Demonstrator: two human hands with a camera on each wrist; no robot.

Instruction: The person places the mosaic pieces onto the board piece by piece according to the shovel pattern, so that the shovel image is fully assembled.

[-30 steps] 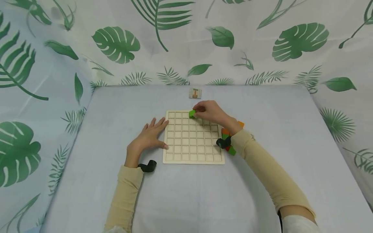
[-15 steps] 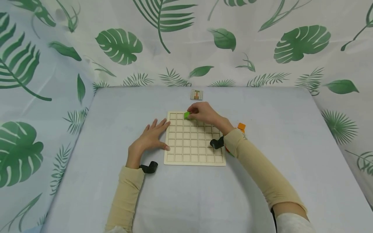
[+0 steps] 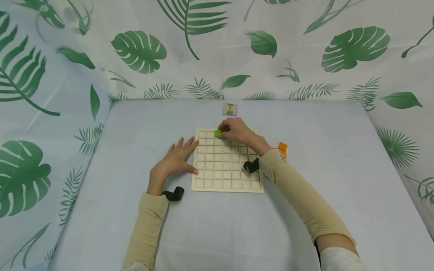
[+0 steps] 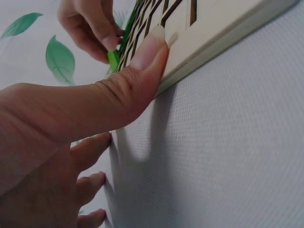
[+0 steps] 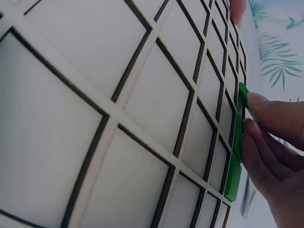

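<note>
A pale wooden grid board [image 3: 218,166] lies on the table in the head view. My right hand [image 3: 238,131] pinches a small green square tile [image 3: 217,133] at the third cell of the far row. Seen from the right wrist, that tile is tilted, one edge at its cell, and two more green tiles [image 5: 232,178] stand in the same row beside it. My left hand [image 3: 174,158] is spread at the board's left side. Its thumb [image 4: 148,50] rests on the board's rim, and the other fingers are extended. The right hand hides part of the far row.
Orange tiles [image 3: 282,146] lie right of the board, partly covered by my right forearm. A small patterned card [image 3: 230,109] rests behind the board. A leaf-print cloth [image 3: 200,71] hangs along the table's back edge.
My right hand has moved left along the far row with the green tile, from about the fourth cell to the third. The tile now lies flatter. My left hand has stayed in place.
</note>
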